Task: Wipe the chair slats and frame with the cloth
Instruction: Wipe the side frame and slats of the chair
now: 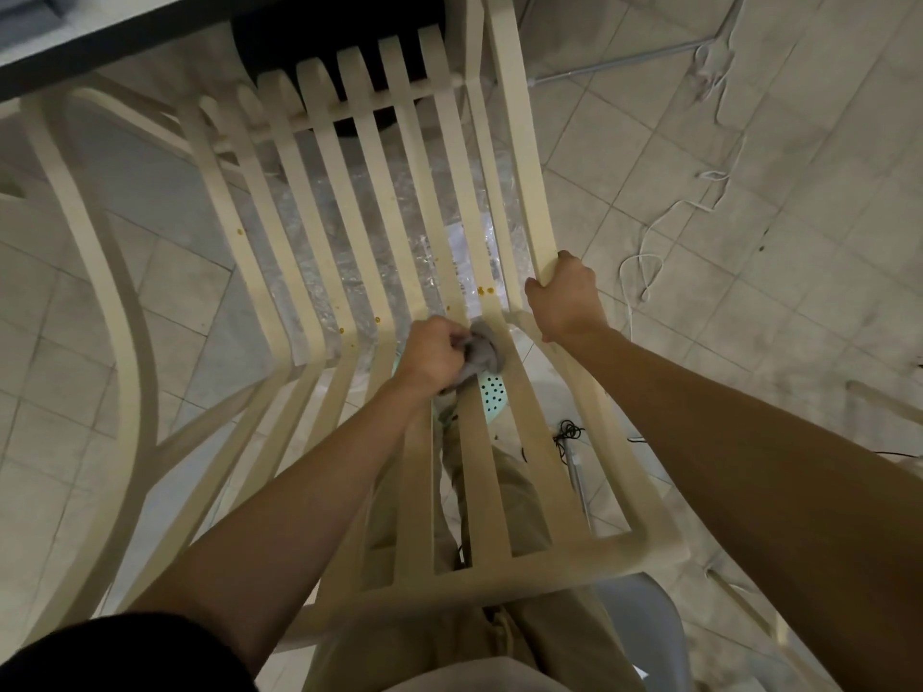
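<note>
While the right hand (564, 297) clasps the chair's side rail (519, 142), the left hand (434, 352) clenches the grey cloth (482, 349) on a slat (479, 491) running straight ahead.

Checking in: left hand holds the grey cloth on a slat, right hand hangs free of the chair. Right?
Not quite. The head view shows the right hand gripping the chair's side rail, not hanging free. The left hand does hold the grey cloth on a slat.

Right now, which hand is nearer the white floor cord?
Right. Right hand grips the side rail beside the white cord; left hand holds the cloth on the slats, farther away.
</note>
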Available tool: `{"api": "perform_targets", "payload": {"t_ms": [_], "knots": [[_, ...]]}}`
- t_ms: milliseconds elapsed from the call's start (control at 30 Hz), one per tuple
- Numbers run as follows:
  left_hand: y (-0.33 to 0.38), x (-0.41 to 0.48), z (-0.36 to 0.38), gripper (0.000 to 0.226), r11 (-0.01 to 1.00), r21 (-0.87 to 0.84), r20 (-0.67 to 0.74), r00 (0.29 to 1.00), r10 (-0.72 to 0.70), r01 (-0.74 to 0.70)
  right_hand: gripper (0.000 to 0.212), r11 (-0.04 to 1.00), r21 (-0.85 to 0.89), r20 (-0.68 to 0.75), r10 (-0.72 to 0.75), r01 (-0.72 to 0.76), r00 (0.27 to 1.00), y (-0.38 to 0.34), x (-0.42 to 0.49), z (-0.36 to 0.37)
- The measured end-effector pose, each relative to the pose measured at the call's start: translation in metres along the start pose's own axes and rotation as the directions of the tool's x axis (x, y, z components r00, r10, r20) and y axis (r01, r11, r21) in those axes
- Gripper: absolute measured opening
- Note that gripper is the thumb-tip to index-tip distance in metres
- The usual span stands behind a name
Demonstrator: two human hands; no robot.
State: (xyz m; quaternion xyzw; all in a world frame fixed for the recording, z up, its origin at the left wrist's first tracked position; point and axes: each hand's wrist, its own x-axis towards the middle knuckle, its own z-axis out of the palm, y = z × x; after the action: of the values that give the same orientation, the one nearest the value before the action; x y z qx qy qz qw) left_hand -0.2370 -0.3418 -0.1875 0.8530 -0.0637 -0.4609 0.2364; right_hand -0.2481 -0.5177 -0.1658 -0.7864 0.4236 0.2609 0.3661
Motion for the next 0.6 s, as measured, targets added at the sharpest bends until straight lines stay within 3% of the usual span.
{"api": "perform_targets", "payload": {"t_ms": [100,233,367,500,600], "knots": [[0.008,0.019,-0.001,0.031,0.993,-0.102,-0.088,0.994,-0.067,0.058,0.031,1.000,0.004,0.002,-0.002,0.002,1.000,0.002,0.001,0.001],[0.026,0.023,0.030,0.029,0.999,0.036,0.134,0.991,0.027,-0.032,0.031,1.000,-0.008,-0.019,-0.014,0.013,1.000,0.003,0.003,0.002],[0.029,0.012,0.036,0.025,0.989,0.113,0.177,0.982,0.073,-0.094,0.032,1.000,-0.001,-0.018,-0.011,0.011,1.000,0.003,0.003,0.002],[0.034,-0.033,0.014,0.026,0.958,0.100,0.218,0.945,0.244,-0.270,0.031,1.000,-0.006,-0.003,0.004,-0.004,1.000,0.003,0.003,0.001],[0.041,-0.087,-0.007,0.021,0.936,-0.032,0.230,0.909,0.347,-0.350,0.031,1.000,-0.003,0.008,0.013,-0.013,1.000,0.001,0.001,0.001]]}}
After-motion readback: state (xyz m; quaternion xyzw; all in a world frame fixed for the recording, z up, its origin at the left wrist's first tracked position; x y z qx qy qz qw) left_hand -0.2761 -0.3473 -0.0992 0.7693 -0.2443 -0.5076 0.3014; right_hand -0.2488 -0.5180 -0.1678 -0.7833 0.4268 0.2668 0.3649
